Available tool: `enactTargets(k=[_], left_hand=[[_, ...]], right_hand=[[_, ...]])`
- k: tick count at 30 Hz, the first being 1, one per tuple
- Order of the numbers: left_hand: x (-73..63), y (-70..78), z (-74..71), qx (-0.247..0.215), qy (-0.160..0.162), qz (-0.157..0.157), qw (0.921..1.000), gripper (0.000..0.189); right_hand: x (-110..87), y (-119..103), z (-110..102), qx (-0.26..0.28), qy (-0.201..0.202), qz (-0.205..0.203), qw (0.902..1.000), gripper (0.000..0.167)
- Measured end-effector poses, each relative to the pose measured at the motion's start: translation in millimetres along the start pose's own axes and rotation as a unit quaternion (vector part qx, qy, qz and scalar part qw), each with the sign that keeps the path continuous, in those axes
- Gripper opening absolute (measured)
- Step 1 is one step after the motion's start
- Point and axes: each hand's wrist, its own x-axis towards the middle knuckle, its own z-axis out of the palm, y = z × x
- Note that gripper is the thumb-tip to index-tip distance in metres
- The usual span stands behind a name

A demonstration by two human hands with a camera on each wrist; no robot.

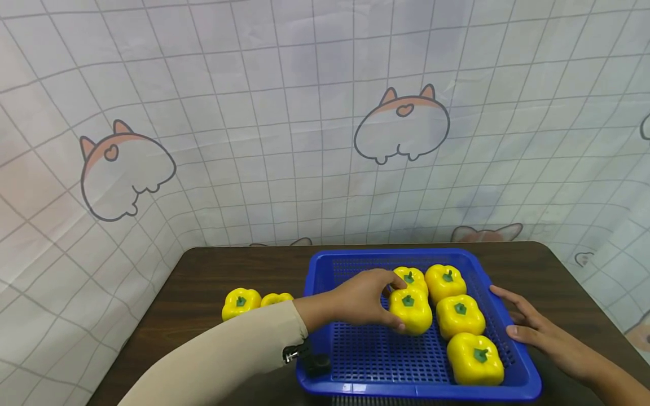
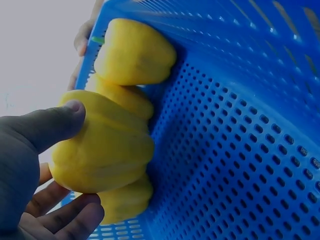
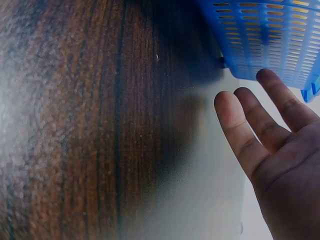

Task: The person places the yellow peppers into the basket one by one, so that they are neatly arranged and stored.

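Note:
My left hand (image 1: pixel 363 296) grips a yellow bell pepper (image 1: pixel 412 318) with a green stem, thumb on the near side and fingers on the far side. The pepper is over the inside of a blue plastic basket (image 1: pixel 396 389); whether it touches the bottom I cannot tell. Three more peppers line the basket's right side, among them the front one (image 1: pixel 474 361). Another pepper (image 1: pixel 412 276) sits behind the held one, partly covered by my fingers. At the basket's right outer wall is my right hand (image 1: pixel 548 335), its fingers extended in the right wrist view, beside the perforated wall (image 3: pixel 270 37).
Left of the basket, two yellow peppers (image 1: pixel 241 303) are on the dark wooden table (image 1: pixel 203 270), one partly behind my left sleeve (image 1: pixel 228 355). A small black object (image 1: pixel 318 364) shows below my left wrist. Behind the table hangs a white grid-patterned cloth (image 1: pixel 284 141).

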Motion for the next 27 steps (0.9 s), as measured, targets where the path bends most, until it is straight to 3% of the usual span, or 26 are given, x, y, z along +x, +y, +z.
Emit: enactTargets(k=[16, 27], left_hand=[[14.0, -0.7, 12.8, 0.026, 0.002, -0.005, 0.9996, 0.071], [17.5, 4.1, 20.1, 0.028, 0.01, -0.029, 0.9992, 0.072]], right_hand=[[0.2, 2.0, 0.2, 0.007, 0.001, 0.0, 1.0, 0.065], [0.2, 2.4, 0.2, 0.01, -0.001, -0.002, 1.0, 0.065]])
